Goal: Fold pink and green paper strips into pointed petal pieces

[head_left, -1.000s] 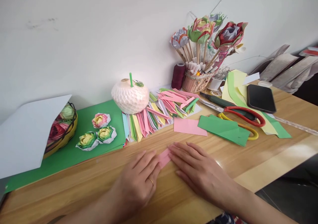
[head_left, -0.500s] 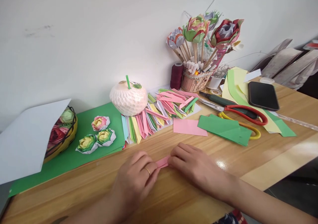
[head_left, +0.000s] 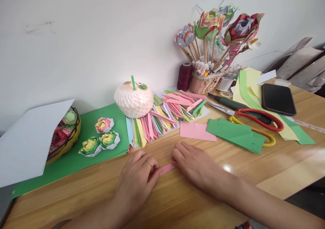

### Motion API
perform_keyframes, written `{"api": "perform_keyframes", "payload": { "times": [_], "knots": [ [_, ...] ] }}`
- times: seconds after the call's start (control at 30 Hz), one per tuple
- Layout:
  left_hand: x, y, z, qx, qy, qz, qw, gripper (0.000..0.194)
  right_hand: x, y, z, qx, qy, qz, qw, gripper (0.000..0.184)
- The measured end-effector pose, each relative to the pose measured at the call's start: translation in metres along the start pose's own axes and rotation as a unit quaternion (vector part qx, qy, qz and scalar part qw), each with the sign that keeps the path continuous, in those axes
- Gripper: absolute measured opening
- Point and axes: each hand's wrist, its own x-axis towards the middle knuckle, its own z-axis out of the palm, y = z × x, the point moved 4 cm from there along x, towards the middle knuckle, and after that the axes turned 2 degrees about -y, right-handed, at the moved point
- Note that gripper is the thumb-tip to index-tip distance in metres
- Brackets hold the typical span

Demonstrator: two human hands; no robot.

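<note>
A small folded pink paper strip (head_left: 167,168) lies on the wooden table (head_left: 177,202) between my two hands. My left hand (head_left: 138,181), with a ring on one finger, presses its fingertips down on the strip's left end. My right hand (head_left: 196,166) presses on the right end, fingers curled together. Most of the strip is hidden under the fingers. A flat pink paper rectangle (head_left: 196,131) and folded green paper pieces (head_left: 237,135) lie just beyond my right hand.
Behind stand a white netted round fruit with a green straw (head_left: 133,100), a fan of folded coloured strips (head_left: 167,115), three paper flowers (head_left: 100,137) on a green sheet (head_left: 83,154), a basket (head_left: 64,134), red scissors (head_left: 254,115), a phone (head_left: 278,98), and a paper bouquet (head_left: 215,36).
Both hands went from lying flat on the pink paper to curled fingertips pressing it. The paper now shows as a narrower strip. The view shifted slightly.
</note>
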Motion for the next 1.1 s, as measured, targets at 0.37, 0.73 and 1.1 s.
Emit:
{"api": "perform_keyframes", "payload": {
  "times": [0.37, 0.73, 1.1],
  "knots": [
    [-0.008, 0.02, -0.002, 0.205, 0.112, 0.219, 0.947, 0.026, 0.001, 0.012, 0.005, 0.031, 0.024, 0.084, 0.996, 0.016],
    [-0.015, 0.015, -0.008, 0.137, 0.072, 0.189, 0.97, 0.03, -0.007, 0.021, 0.002, 0.133, 0.013, 0.11, 0.985, 0.011],
    [-0.01, 0.015, -0.006, 0.123, 0.174, 0.224, 0.951, 0.023, -0.017, 0.018, -0.013, 0.103, 0.082, 0.069, 0.989, 0.021]
  ]
}}
